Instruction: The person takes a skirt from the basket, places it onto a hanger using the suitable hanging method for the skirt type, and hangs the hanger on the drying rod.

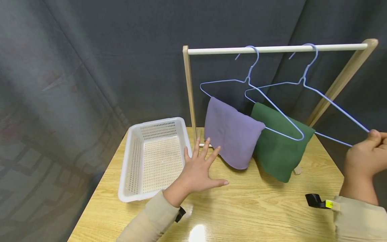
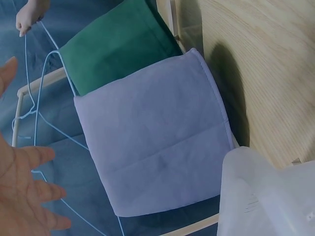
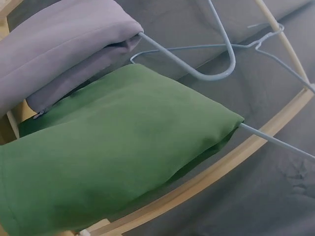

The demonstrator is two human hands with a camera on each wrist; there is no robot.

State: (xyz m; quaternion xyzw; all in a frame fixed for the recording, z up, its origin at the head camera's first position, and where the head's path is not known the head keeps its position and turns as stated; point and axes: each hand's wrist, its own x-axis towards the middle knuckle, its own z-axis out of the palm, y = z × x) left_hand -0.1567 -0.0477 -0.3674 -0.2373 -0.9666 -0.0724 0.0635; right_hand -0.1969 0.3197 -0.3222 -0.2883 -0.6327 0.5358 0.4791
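Observation:
Two light-blue wire hangers hang from a rack's white rail. Over the bottom bar of the left hanger drapes a folded purple cloth; a folded green cloth drapes over the bar of the right hanger. At its right corner, that hanger is pinched by my right hand. My left hand is held with fingers spread between the white basket and the purple cloth, holding nothing. In the left wrist view, the purple cloth overlaps the green one. The right wrist view does not show my right hand.
A white perforated plastic basket stands on the wooden table at left, with nothing inside. The rack's white rail runs between a left wooden post and a right post. Dark curtain hangs behind.

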